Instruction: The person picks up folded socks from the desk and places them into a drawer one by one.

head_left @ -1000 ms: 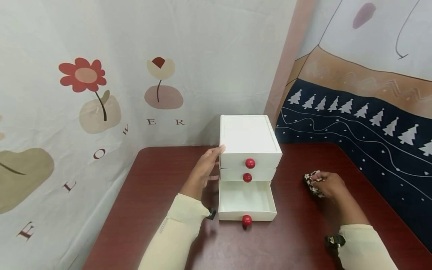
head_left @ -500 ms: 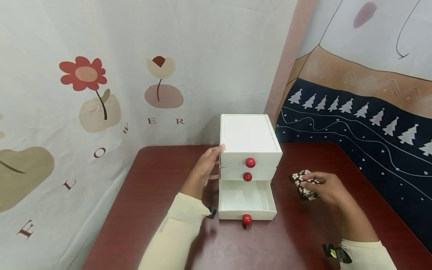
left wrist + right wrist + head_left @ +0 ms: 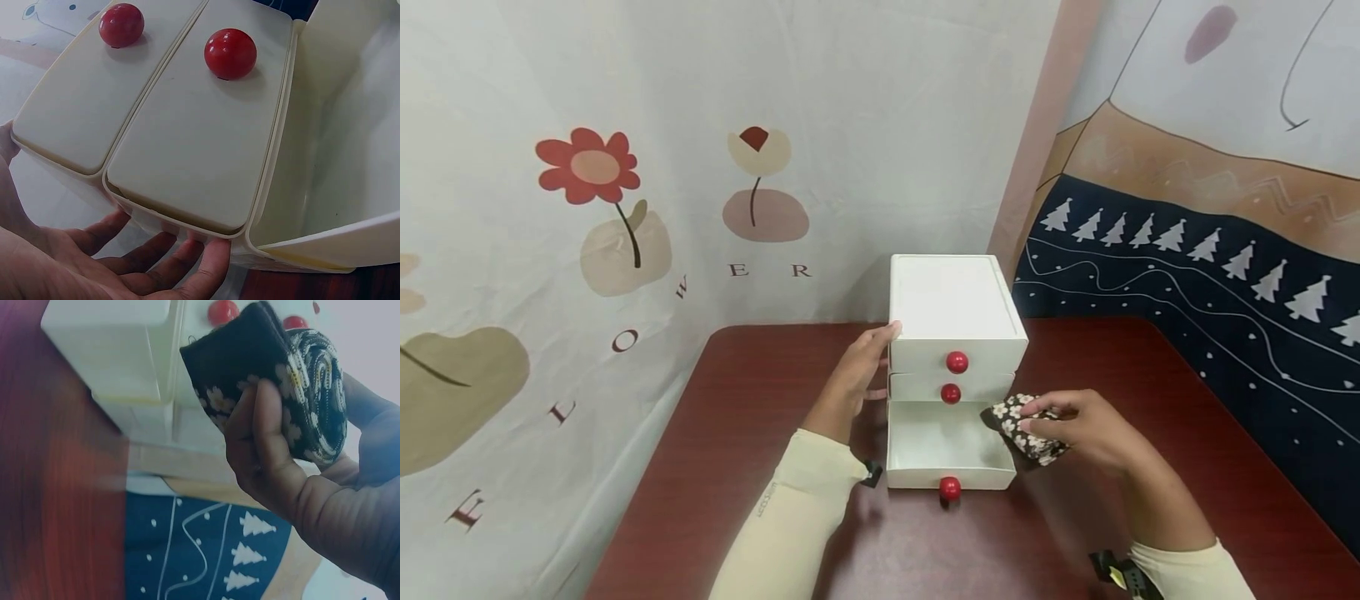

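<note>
My right hand [image 3: 1093, 429] pinches a rolled pair of black socks [image 3: 1033, 433] with white flowers, between thumb and fingers. In the right wrist view the socks [image 3: 250, 369] show their layered roll and dark cuff. They are at the right wall of the pulled-out bottom drawer [image 3: 951, 479], whose inside looks bare. My left hand [image 3: 857, 371] rests against the left side of the white drawer unit [image 3: 951, 296], thumb at its top edge. In the left wrist view its loosely extended fingers [image 3: 212, 265] touch the side. The upper two drawers are closed.
Red round knobs [image 3: 957, 362] stick out from the drawer fronts. The unit stands on a dark red table [image 3: 760, 400]. Behind is a white cloth [image 3: 850, 125] with flowers, and at the right a navy cloth [image 3: 1210, 308] with white trees.
My right hand has carried the socks leftward across the table to the bottom drawer's right wall. My left hand has stayed on the unit.
</note>
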Available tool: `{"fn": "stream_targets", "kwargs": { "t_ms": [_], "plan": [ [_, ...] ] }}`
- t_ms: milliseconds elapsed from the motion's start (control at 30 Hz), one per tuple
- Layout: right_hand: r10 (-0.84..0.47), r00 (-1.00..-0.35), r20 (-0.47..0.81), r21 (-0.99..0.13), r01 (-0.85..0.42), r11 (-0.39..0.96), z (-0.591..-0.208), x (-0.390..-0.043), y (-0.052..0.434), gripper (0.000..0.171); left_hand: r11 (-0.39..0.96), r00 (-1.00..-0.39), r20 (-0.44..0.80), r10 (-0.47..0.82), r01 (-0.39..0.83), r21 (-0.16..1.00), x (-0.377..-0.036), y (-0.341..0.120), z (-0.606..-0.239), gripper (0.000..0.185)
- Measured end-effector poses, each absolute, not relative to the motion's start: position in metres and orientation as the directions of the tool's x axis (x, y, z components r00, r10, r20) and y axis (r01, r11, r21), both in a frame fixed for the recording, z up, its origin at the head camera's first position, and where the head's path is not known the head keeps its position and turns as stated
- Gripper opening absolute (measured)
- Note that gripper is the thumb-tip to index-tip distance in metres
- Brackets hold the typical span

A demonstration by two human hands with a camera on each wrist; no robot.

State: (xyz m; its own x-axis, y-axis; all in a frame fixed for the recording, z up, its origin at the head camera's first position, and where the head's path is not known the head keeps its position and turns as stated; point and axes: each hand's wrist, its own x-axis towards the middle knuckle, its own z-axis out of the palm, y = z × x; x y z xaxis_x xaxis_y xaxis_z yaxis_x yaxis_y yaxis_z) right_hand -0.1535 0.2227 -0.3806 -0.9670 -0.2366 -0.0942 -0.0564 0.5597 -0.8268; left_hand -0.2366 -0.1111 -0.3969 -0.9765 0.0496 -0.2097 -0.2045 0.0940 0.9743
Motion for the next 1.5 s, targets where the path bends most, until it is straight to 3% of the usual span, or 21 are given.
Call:
{"fn": "stream_targets", "kwargs": {
  "t_ms": [467,800,1233,1500],
  "plan": [
    [-0.291,-0.949,-0.123,-0.891,-0.023,0.453,-0.404,-0.169,0.169,0.026,0.087,-0.973,-0.224,0.057,-0.219,0.972,-0.237,-0.112,-0.396,0.08],
    [-0.216,-0.967,-0.133,-0.848,-0.001,0.53,-0.429,-0.177,0.137,0.024,0.074,-0.968,-0.241,0.066,-0.236,0.969,-0.238,-0.112,-0.397,0.079],
    [-0.218,-0.959,-0.18,-0.858,0.045,0.511,-0.439,-0.177,0.122,0.03,0.072,-0.971,-0.229,0.062,-0.225,0.972,-0.238,-0.113,-0.396,0.081],
    [-0.253,-0.956,-0.151,-0.8,-0.032,0.599,-0.443,-0.177,0.122,0.028,0.07,-0.97,-0.236,0.064,-0.231,0.97,-0.239,-0.113,-0.396,0.081]
  ]
}}
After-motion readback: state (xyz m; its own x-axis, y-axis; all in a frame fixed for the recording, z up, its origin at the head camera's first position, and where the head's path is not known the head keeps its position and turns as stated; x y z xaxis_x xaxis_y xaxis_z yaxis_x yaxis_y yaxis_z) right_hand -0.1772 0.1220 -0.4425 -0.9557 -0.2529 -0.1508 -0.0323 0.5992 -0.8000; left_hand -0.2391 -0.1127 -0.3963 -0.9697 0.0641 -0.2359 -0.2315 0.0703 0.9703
